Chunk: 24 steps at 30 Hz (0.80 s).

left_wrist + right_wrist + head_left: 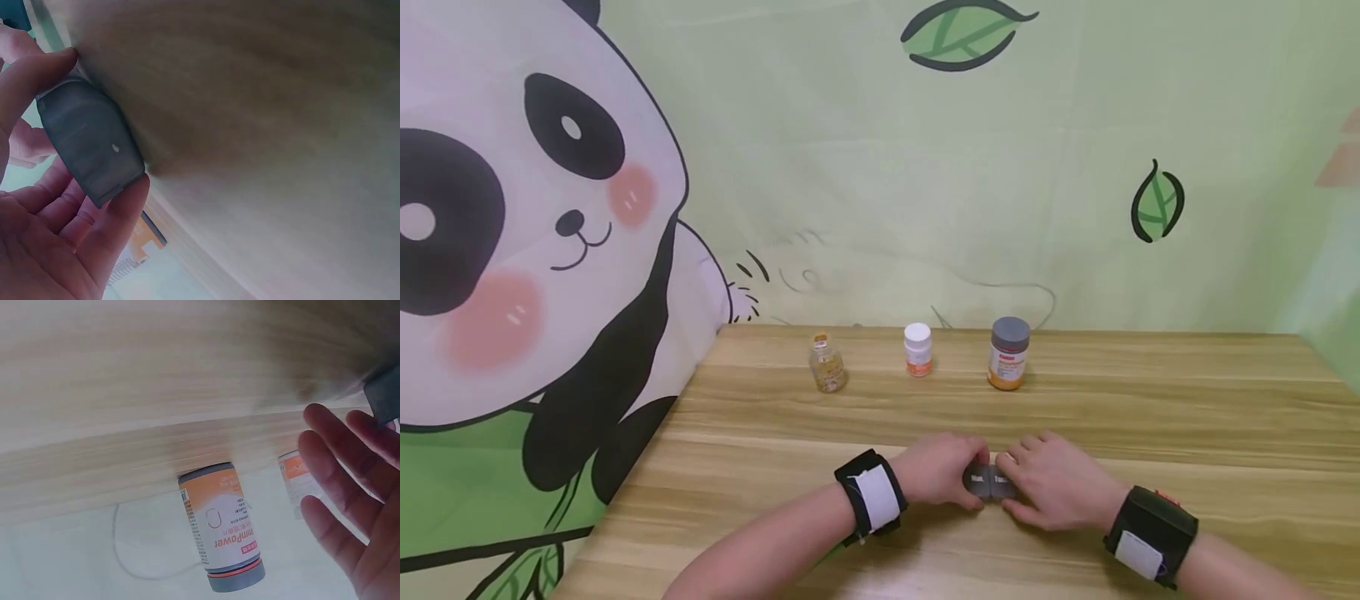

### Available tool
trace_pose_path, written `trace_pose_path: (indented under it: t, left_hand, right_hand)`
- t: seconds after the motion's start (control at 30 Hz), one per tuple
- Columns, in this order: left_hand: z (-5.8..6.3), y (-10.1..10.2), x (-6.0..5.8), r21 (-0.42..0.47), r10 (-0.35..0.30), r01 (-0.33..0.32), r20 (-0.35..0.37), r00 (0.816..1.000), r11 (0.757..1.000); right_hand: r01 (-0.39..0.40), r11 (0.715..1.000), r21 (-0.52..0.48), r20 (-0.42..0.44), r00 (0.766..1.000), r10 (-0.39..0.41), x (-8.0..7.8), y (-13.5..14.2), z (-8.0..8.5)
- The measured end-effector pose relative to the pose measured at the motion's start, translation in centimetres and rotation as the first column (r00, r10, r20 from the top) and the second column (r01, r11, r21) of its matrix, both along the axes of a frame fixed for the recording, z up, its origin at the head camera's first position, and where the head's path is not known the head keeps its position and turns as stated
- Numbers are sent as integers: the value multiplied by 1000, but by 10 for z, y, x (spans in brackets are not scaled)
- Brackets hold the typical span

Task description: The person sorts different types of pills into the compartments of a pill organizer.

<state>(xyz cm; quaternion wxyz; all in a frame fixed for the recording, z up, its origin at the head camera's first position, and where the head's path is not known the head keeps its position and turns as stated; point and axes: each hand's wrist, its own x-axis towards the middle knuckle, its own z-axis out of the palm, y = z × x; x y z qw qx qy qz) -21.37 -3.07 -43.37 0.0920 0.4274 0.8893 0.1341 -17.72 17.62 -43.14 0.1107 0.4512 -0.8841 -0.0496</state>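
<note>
A small dark grey pill organizer [990, 481] lies across the space between the two hands, printed with day labels like "Mon." and "Tues." on top. My left hand [942, 469] grips its left end between thumb and index finger; the left wrist view shows the organizer's smooth end [94, 137] between those fingertips. At the right end, my right hand [1056, 483] holds it with thumb and forefinger. In the right wrist view, the other fingers of the right hand [356, 481] extend away from the organizer, whose dark corner [386, 397] shows at the edge.
Along the back of the wooden table [1150, 417] stand a clear bottle [828, 367] with a gold-brown top, a small white bottle [917, 350] with an orange band, and a larger grey-lidded bottle [1008, 354]. Behind them hangs a green cloth [850, 167] with a panda print.
</note>
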Motion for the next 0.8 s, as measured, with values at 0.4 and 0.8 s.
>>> trace_pose_path:
  t: [0.4, 0.8]
  left_hand:
    - [2, 1, 9, -27, -17, 15, -75, 997, 1000]
    - [-1, -1, 8, -24, -49, 46, -129, 990, 999]
  right_hand:
    - [-19, 1000, -1, 69, 997, 19, -2, -1, -6]
    - [-48, 986, -159, 46, 997, 56, -9, 0, -6]
